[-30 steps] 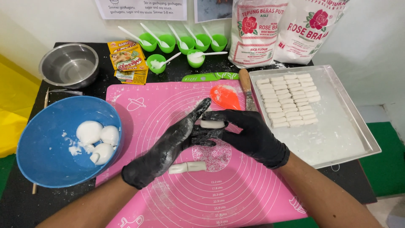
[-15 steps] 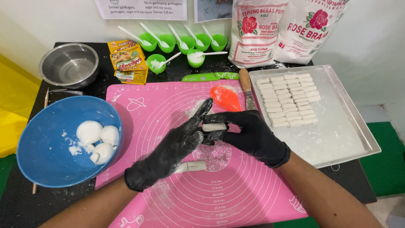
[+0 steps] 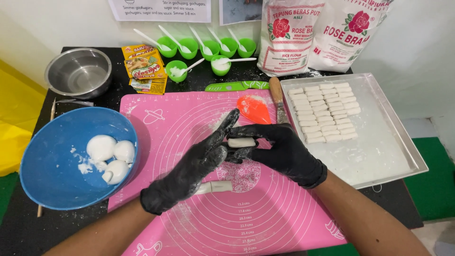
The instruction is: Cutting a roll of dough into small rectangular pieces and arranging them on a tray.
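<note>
Both of my hands wear black gloves dusted with flour, above a pink silicone mat (image 3: 265,213). My right hand (image 3: 279,151) holds a short white dough piece (image 3: 241,142) between thumb and fingers. My left hand (image 3: 194,166) lies flat with fingers straight, its palm pressed against the end of that piece. Under my left hand another dough log (image 3: 215,187) rests on the mat. A metal tray (image 3: 384,147) to the right carries rows of cut dough pieces (image 3: 322,111).
A blue bowl (image 3: 47,180) with three dough balls sits at left, a steel bowl (image 3: 78,73) behind it. An orange scraper (image 3: 255,110), a wooden-handled tool (image 3: 277,97) and a green knife (image 3: 237,86) lie at the mat's far edge. Green cups with spoons, seasoning packets and two flour bags stand at the back.
My hands stay together over the mat, and the dough piece between them has shifted slightly as my left palm slid along it.
</note>
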